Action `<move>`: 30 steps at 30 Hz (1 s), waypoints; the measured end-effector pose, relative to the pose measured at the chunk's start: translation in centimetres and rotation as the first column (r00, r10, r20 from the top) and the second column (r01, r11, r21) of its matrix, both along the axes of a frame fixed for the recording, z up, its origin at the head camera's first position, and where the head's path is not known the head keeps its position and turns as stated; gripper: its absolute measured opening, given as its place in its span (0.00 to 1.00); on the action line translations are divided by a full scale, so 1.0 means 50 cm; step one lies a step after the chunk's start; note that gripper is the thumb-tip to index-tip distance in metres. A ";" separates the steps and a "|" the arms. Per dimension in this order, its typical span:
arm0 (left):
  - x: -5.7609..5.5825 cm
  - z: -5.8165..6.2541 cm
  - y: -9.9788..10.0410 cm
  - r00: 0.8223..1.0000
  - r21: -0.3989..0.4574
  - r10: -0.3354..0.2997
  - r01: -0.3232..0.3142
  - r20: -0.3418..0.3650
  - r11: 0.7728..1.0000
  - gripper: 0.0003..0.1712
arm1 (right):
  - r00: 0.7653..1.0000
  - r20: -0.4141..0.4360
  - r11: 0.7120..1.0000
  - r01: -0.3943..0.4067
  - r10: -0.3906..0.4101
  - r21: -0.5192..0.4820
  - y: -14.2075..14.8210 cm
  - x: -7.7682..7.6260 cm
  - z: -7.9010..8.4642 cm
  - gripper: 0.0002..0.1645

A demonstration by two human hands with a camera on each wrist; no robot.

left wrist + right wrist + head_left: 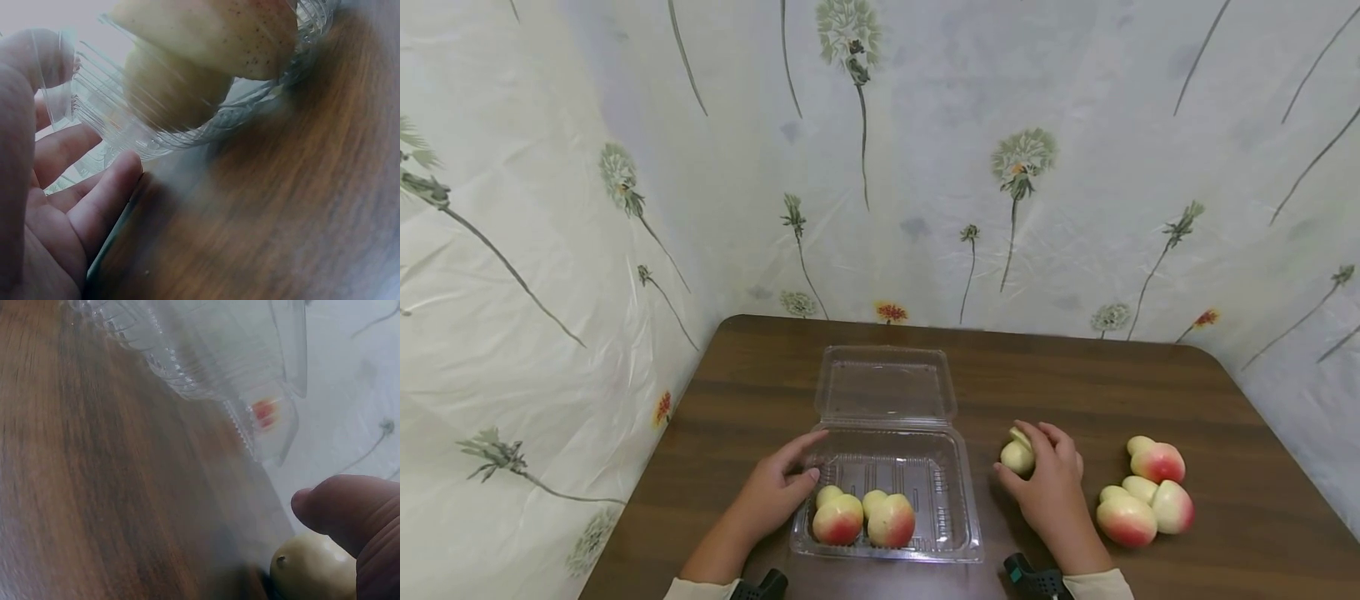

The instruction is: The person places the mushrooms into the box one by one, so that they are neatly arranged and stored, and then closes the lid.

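Note:
Beside the clear plastic clamshell box point(958, 492), my left hand point(775, 492) has its thumb and index finger at the left rim, fingers loosely bent and spread. From the left wrist, its fingertips point(131, 165) show right at the ribbed wall. Two pale yellow pears with red blush, the left pear point(838, 521) and the right pear point(892, 523), lie in the box's near left part. To the right of the box, my right hand point(1051, 475) grips another pear point(1017, 458) between thumb and fingers, partly hidden by the hand.
Three more blushed pears point(1126, 518) lie grouped on the brown wooden table point(737, 400), right of my right hand. The box's clear lid point(886, 383) lies folded back toward the rear. Flower-printed sheeting point(925, 167) rises behind the table.

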State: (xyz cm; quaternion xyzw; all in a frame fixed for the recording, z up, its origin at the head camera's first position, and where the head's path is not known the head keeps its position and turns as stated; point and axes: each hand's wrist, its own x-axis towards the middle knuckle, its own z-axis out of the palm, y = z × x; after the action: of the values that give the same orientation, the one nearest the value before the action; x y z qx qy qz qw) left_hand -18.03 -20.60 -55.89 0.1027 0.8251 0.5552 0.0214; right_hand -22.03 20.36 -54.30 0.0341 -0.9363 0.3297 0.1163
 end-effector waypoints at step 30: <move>0.000 -0.002 0.001 1.000 0.021 -0.015 0.015 -0.012 1.000 0.31 | 0.987 0.073 0.990 -0.141 0.142 -0.015 -0.011 0.006 0.003 0.42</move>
State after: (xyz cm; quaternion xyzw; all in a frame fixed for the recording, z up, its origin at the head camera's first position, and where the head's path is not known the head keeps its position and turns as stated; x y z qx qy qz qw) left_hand -18.04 -20.53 -56.00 0.1123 0.8185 0.5631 0.0195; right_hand -21.72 19.83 -54.13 0.0877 -0.9335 0.3428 0.0584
